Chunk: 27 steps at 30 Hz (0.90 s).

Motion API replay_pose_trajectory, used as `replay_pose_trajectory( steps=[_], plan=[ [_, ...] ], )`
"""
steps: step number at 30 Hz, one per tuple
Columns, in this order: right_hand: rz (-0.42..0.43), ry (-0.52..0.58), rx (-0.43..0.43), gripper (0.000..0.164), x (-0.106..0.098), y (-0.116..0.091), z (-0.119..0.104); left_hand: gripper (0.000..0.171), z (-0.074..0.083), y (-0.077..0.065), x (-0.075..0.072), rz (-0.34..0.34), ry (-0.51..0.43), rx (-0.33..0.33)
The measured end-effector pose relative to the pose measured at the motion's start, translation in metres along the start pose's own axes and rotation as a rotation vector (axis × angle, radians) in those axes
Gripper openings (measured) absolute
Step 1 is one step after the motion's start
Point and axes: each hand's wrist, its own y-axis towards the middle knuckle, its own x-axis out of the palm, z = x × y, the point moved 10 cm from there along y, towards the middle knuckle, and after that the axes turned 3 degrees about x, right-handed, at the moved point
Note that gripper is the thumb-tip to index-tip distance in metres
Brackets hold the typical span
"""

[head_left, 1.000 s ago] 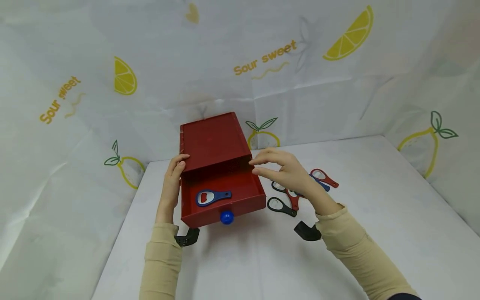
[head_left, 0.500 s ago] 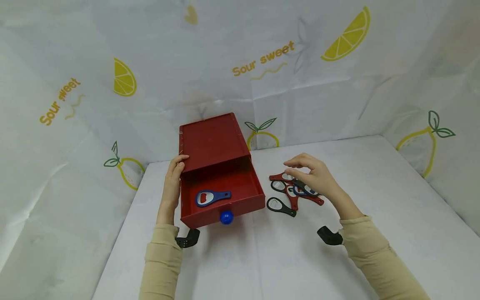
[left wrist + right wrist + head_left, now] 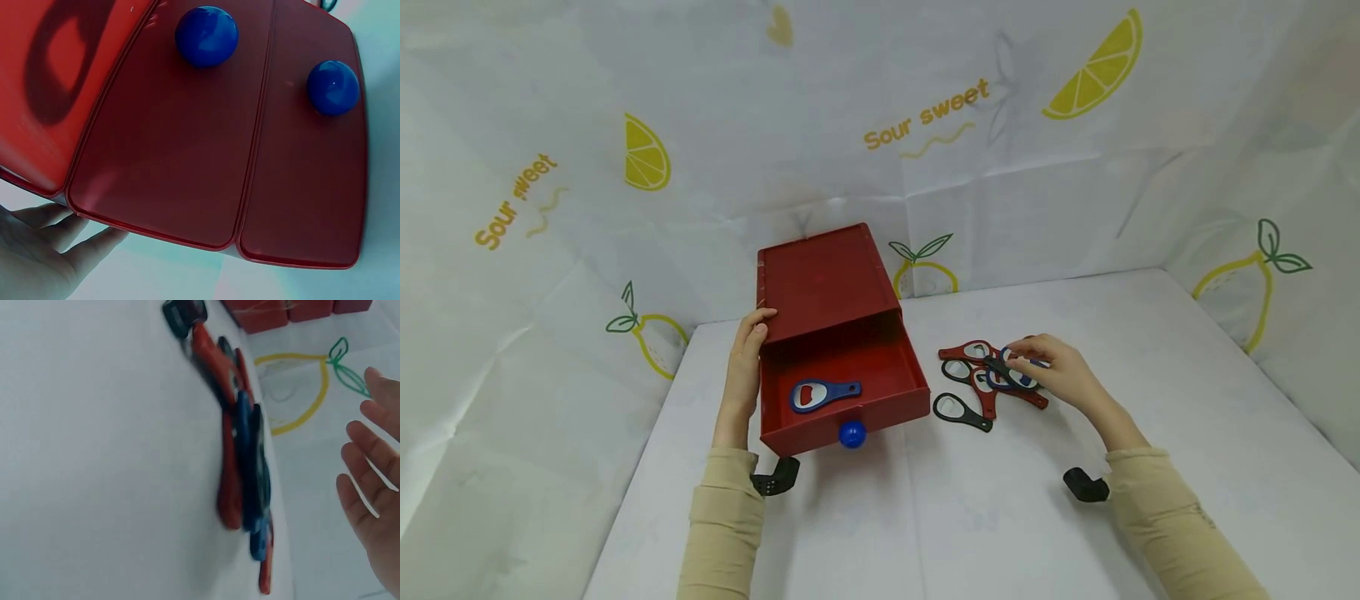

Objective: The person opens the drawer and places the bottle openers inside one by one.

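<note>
A red drawer box [image 3: 827,283] stands at the middle back with its top drawer [image 3: 891,406] pulled out. One blue bottle opener [image 3: 826,391] lies in that drawer. Against the box's left side my left hand [image 3: 743,367] rests, fingertips at the top edge; the left wrist view shows its fingers fairly straight along the side. My right hand [image 3: 1060,375] is over the right part of a pile of bottle openers, thumb and fingers parted. Nearest its fingertips is a black bottle opener [image 3: 1006,371]; in the right wrist view the hand [image 3: 381,487] appears beside the pile.
More bottle openers, among them a red one [image 3: 953,353] and a black one [image 3: 973,417], lie on the white tabletop [image 3: 985,517] right of the box. Two lower drawer fronts with blue knobs [image 3: 206,36] show in the left wrist view. A lemon-print sheet [image 3: 1037,192] hangs behind.
My right hand has moved from beside the open drawer to the right and down to the pile of bottle openers. The left hand and the box stay in place.
</note>
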Motion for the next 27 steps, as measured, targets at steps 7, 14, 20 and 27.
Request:
replay_pose_trajectory(
  steps=[7,14,20,27],
  plan=[
    [-0.056,-0.090,0.044,0.046,0.012,-0.004,0.029,0.039,0.018,-0.007,0.005,-0.015,-0.012,-0.007],
    [-0.047,-0.125,0.043,0.044,0.018,-0.005,0.040,0.040,0.003,-0.002,0.002,-0.008,-0.011,-0.009],
    [-0.065,-0.146,0.087,0.046,0.023,-0.006,0.051,0.040,-0.003,0.001,0.001,-0.008,-0.024,0.006],
    [-0.083,-0.140,0.150,0.052,0.025,-0.006,0.057,0.039,0.010,-0.003,0.003,-0.013,-0.021,0.008]
  ],
)
